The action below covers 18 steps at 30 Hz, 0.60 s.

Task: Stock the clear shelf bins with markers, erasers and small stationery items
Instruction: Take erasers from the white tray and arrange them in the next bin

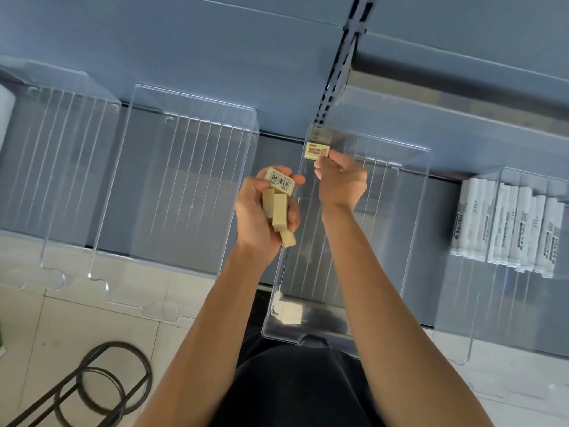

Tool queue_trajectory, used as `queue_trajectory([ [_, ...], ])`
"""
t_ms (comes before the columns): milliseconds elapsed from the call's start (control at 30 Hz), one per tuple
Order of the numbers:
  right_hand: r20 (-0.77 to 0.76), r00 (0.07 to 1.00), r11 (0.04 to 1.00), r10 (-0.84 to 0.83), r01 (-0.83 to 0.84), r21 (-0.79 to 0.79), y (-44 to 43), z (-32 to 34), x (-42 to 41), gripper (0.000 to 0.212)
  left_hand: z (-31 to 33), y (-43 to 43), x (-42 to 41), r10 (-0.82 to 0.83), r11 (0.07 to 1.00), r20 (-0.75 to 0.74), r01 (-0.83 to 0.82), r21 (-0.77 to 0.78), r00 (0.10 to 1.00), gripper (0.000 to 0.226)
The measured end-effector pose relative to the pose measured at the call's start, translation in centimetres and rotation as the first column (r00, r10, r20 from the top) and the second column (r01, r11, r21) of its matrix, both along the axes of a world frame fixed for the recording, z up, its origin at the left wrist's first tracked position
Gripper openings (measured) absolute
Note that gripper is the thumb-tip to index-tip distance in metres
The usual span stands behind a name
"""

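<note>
My left hand [261, 211] grips a bundle of several cream-coloured erasers [278, 208], the top one showing a barcode label. My right hand [340, 180] pinches one wrapped eraser [317, 150] by its right end, holding it at the far left corner of the clear divided bin [412, 217] in front of me. That bin's leftmost lane holds nothing else that I can see. Both hands are above the bin's left side, a short gap apart.
Two more clear divided bins [191, 186] [55, 155] stand on the grey shelf to the left. A bin at the right holds rows of white markers [508, 229]. A black wire stand [101, 386] lies on the tiled floor at lower left.
</note>
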State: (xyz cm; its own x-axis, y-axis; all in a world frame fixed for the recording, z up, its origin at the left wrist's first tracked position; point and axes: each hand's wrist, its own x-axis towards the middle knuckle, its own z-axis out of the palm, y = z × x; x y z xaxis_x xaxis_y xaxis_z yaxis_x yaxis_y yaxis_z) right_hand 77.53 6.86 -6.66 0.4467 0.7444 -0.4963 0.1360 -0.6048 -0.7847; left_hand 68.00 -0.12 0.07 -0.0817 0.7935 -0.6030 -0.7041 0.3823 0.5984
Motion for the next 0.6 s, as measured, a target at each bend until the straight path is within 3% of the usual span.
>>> queue_trajectory([
  [167,-0.192,0.979,0.996,0.069,-0.077,-0.035,-1.0,0.6,2.2,0.029,-0.2,-0.1,0.0,0.014,1.000,-0.041,-0.014,0.003,0.999,0.033],
  [367,-0.280,0.934,0.975,0.222,-0.214,0.057,-3.1,4.7,3.6,0.016,0.6,0.1,0.6,0.014,0.996,-0.101,-0.024,-0.090,0.995,0.030],
  [533,-0.298,0.758,0.812,0.580,-0.570,0.130,-5.8,10.2,4.1,0.022,1.7,0.3,1.1,-0.066,0.982,-0.216,0.025,-0.186,0.974,0.036],
  [600,-0.285,0.720,0.773,0.633,-0.608,0.180,-6.8,11.4,3.7,0.022,2.0,0.3,1.2,-0.095,0.983,-0.245,0.052,-0.176,0.965,0.039],
])
